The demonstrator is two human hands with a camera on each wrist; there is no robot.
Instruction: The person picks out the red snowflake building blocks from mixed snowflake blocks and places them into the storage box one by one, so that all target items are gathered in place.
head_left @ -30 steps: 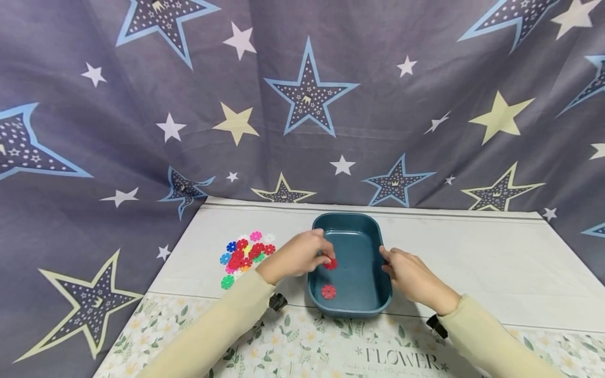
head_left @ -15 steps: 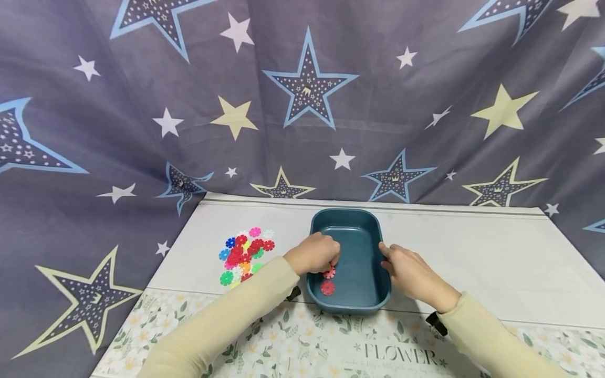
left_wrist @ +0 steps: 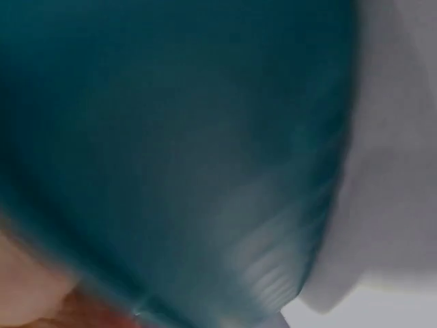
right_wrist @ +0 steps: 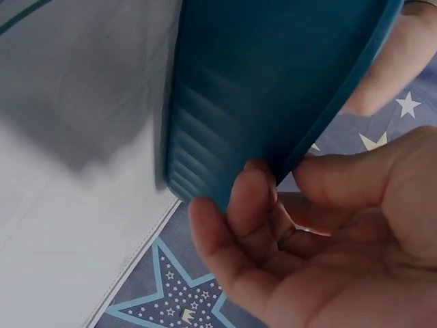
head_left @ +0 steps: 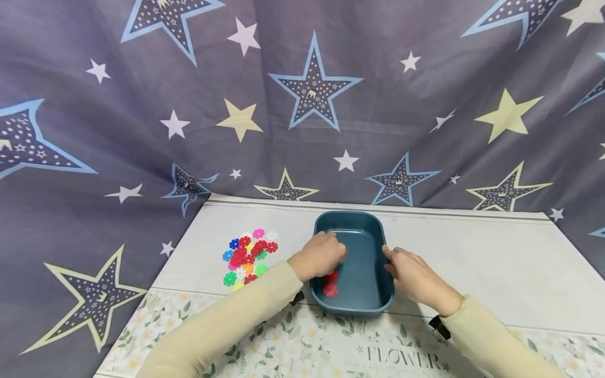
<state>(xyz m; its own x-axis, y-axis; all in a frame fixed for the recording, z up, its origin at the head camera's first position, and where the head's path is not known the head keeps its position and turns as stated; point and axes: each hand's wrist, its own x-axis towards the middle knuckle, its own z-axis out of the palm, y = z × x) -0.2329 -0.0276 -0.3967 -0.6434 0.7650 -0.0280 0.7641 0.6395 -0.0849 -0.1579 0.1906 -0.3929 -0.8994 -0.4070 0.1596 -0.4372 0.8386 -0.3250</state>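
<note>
So from the head view, my left hand [head_left: 320, 255] is down inside the teal tray [head_left: 361, 262], fingers curled under, and I can't tell if they've got anything. Two red discs [head_left: 330, 290] lie on the tray floor just below it, one partly covered, with the colourful pile [head_left: 243, 260] off to the left on the white table [head_left: 449, 252]. Left wrist cam is a blurry mess, mostly tray plus a reddish patch [left_wrist: 102, 311] I can't make out. Right wrist cam is the useful one: my right hand [right_wrist: 307, 232] has the rim between thumb and bent fingers, and you see ribs on the tray's side that the head view misses. A second ago my left pinched a red disc above just one lying there; now two lie together, while my right grips the same spot
</note>
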